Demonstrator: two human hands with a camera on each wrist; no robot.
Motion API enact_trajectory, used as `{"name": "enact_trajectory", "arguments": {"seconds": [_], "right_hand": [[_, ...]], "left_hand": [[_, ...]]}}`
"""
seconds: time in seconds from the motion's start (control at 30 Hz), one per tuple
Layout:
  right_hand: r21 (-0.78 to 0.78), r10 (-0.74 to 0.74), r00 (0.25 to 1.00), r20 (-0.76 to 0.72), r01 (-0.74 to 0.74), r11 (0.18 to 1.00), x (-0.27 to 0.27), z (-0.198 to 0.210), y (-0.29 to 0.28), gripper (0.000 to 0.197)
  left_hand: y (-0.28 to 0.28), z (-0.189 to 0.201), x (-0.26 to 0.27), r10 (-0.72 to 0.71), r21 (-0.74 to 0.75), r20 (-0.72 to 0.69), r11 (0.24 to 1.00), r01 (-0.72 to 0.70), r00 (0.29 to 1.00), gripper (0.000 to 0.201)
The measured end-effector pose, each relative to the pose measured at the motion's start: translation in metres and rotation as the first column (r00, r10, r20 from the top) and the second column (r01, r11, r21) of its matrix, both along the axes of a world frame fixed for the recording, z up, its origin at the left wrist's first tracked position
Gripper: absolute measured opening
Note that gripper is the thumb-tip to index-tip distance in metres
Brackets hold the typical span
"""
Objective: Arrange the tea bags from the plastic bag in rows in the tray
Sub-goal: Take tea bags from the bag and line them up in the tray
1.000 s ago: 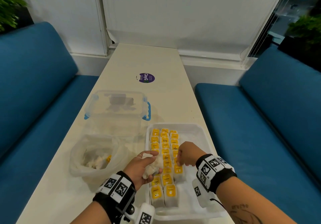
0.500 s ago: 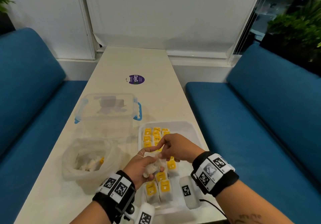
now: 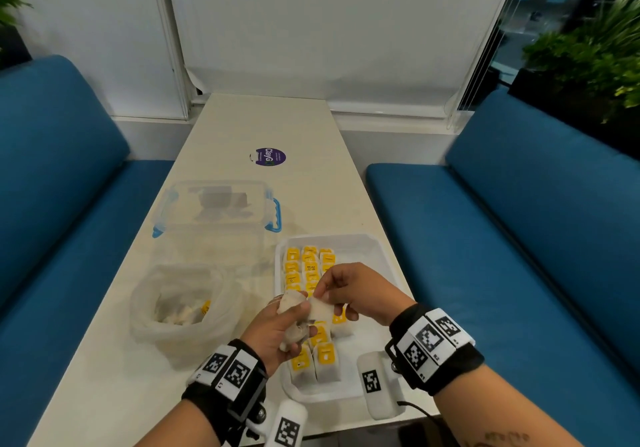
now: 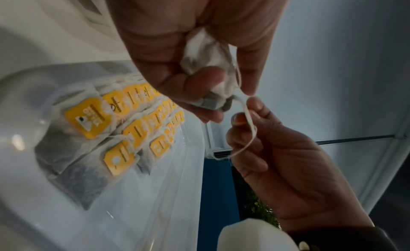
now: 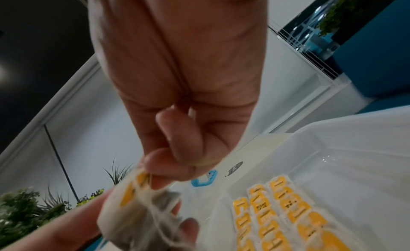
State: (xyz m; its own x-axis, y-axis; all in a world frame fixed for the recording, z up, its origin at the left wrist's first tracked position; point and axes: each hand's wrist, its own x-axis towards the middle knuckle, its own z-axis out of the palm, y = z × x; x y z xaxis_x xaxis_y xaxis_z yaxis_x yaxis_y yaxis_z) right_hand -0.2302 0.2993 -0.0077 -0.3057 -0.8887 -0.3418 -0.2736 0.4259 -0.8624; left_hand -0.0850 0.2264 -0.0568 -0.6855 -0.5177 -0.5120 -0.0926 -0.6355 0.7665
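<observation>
A white tray [image 3: 382, 256] at the table's right holds rows of tea bags [image 3: 310, 268] with yellow tags. Above its near-left part my left hand [image 3: 298, 308] grips a bunch of tea bags [image 3: 294, 332]. My right hand [image 3: 323, 294] pinches one tea bag [image 3: 320, 309] at the top of that bunch. In the left wrist view the bunch [image 4: 208, 62] sits in my curled left fingers, and my right fingers [image 4: 246, 111] hold a white string [image 4: 248, 132]. In the right wrist view the pinched tea bag [image 5: 133, 190] shows a yellow tag. The plastic bag [image 3: 180, 308] lies left of the tray with more bags inside.
A clear lidded box [image 3: 214, 207] with blue latches stands behind the plastic bag. A purple sticker [image 3: 270, 157] marks the far table top. Blue benches [image 3: 519, 238] flank the narrow table. The tray's right half [image 3: 360, 259] is bare.
My right hand lifted off the tea bag rows in the tray, came over to my left hand, and pinched a bag from the bunch. The left hand stayed roughly in place.
</observation>
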Motion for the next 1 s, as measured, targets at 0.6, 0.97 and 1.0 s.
{"name": "enact_trajectory", "arguments": {"seconds": [0.6,0.97,1.0], "right_hand": [[-0.063,0.175,0.860,-0.479,-0.232,0.971,0.007,0.009,0.005,0.013],[0.287,0.176,0.770,-0.614,0.010,0.958,-0.019,-0.005,-0.005,0.028],[0.308,0.185,0.768,-0.613,0.017,0.951,-0.020,-0.007,-0.006,0.030]], "left_hand": [[-0.003,-0.004,-0.005,0.002,0.029,0.002,1.000,-0.002,1.000,0.022],[-0.014,-0.020,0.000,0.077,0.118,0.066,0.989,-0.085,0.995,0.019],[-0.015,-0.020,-0.001,0.078,0.125,0.063,0.988,-0.086,0.995,0.020]]}}
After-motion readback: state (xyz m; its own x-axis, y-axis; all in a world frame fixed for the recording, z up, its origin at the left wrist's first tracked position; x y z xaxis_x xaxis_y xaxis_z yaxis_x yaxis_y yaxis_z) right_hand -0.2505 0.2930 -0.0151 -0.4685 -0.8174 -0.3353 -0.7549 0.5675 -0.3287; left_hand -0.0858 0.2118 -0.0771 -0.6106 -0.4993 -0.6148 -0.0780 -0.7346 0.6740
